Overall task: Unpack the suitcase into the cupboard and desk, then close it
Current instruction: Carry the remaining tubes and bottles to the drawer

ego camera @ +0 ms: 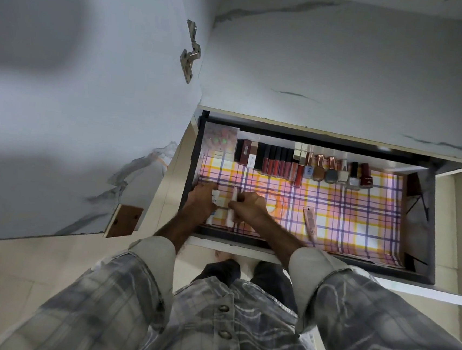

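Over an open drawer lined with checked paper, the left hand curled on one white tube. The right hand pinched another, apparently aligning both beside the cosmetics row; the suitcase was out of view.

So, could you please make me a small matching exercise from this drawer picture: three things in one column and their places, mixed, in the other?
Things:
1. nail polish bottles
2. pink tube
3. white tube

Places:
A. in the right hand
B. lying alone on the checked liner, right of the hands
C. in the row along the back of the drawer

Pairs: 1-C, 2-B, 3-A
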